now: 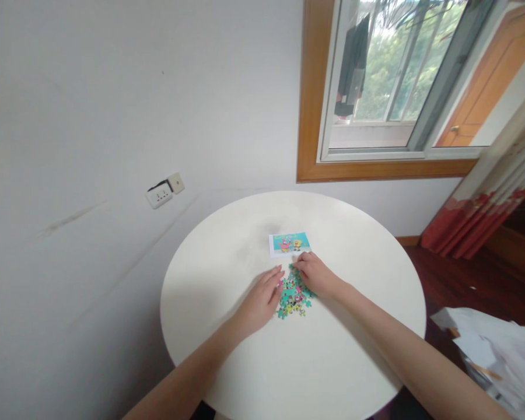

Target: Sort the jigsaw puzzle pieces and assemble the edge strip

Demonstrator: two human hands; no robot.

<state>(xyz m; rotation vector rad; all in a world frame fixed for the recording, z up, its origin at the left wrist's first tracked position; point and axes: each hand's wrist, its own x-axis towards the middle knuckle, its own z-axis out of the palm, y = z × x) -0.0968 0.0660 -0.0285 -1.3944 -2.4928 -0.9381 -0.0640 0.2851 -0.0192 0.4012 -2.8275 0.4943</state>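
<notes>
A loose pile of jigsaw puzzle pieces, mostly teal with some pink and yellow, lies on the round white table. Along the pile's left side rests my left hand, its fingers stretched out and the tips touching the edge pieces. My right hand is at the upper right of the pile. Its fingers are curled, with a teal puzzle piece at the fingertips. Just beyond the hands, a picture card with a pink and a yellow cartoon figure lies flat.
Behind the table stands a white wall with a power socket. A wood-framed window is at the back right, with a red and white curtain beside it. White bags or papers sit low at the right.
</notes>
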